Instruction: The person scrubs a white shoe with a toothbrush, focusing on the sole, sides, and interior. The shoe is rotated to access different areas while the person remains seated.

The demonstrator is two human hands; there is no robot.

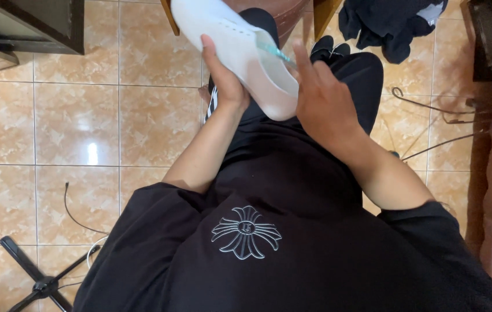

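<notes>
Above the person's lap, a plain white shoe [240, 49] with small perforations tilts sideways. Left hand [225, 81] clasps its side from beneath; right hand [321, 98] pinches a translucent teal brush handle [275, 53] against it, over the tan tiled floor [72, 121].

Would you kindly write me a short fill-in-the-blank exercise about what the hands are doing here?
1. The left hand grips a ____ shoe.
2. The right hand holds a thin ____ brush against the shoe.
3. The floor is covered in glossy ____.
4. The dark clothing lies on the ____.

Missing words: white; turquoise; tiles; floor
</notes>
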